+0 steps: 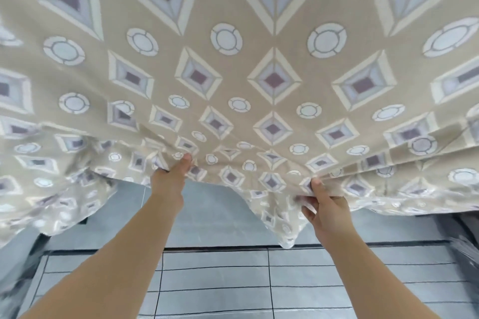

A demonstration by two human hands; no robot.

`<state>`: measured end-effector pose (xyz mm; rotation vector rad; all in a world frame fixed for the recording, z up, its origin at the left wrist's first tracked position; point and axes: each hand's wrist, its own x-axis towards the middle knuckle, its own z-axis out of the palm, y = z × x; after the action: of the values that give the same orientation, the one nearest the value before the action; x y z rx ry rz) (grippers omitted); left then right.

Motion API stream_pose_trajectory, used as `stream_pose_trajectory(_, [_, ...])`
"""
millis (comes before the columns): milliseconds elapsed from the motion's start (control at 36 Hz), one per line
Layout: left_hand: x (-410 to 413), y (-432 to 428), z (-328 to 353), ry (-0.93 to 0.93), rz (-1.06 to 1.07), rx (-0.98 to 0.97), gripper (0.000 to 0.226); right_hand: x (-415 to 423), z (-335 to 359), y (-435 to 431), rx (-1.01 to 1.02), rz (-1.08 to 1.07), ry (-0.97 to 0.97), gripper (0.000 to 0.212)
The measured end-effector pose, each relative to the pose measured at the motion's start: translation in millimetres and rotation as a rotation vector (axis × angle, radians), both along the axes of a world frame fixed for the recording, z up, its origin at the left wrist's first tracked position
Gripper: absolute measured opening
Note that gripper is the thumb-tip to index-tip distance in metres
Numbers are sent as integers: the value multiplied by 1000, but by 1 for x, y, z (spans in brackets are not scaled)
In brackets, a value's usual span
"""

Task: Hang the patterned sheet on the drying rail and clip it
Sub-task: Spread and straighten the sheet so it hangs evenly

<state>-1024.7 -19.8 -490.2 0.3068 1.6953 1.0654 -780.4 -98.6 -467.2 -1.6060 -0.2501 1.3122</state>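
The patterned sheet (259,54), beige with white-framed diamonds and pale circles, hangs down in front of me and fills the upper two thirds of the view. My left hand (172,173) pinches its lower edge left of centre, thumb on the near side. My right hand (328,211) grips the lower edge further right, fingers curled into a bunched fold. Between and beside my hands the hem sags in loose points. The drying rail and any clips are out of sight.
Below the sheet lies a grey tiled floor (220,280) with dark grout lines and a dark threshold strip (233,247). A dark object (461,230) sits low at the right edge, partly behind the cloth.
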Motion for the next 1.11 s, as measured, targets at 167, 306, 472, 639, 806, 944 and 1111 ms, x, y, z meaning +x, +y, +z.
stream_pose_trajectory(167, [-24, -8, -42, 71, -25, -38, 18, -15, -44, -12, -51, 23, 34, 21])
stream_pose_trajectory(306, [-31, -18, -71, 117, -35, -96, 17, -25, -79, -21, -131, 39, 18, 16])
stream_pose_trajectory(472, [-34, -30, -83, 135, 70, -145, 24, -41, -99, -30, -178, 73, 87, 14])
stream_pose_trajectory(639, [-17, -63, -66, -20, 57, -213, 59, -34, -72, -50, -271, 63, 230, 32])
stream_pose_trajectory(806, [41, -89, -5, -97, -48, -286, 62, -4, -16, -77, -292, -95, 222, 45])
stream_pose_trajectory(944, [90, -103, 55, -120, -322, -235, 36, 21, 42, -92, -244, -199, 224, 36])
stream_pose_trajectory(1111, [147, -120, 120, -140, -518, -202, 26, 52, 108, -122, -199, -311, 229, 22])
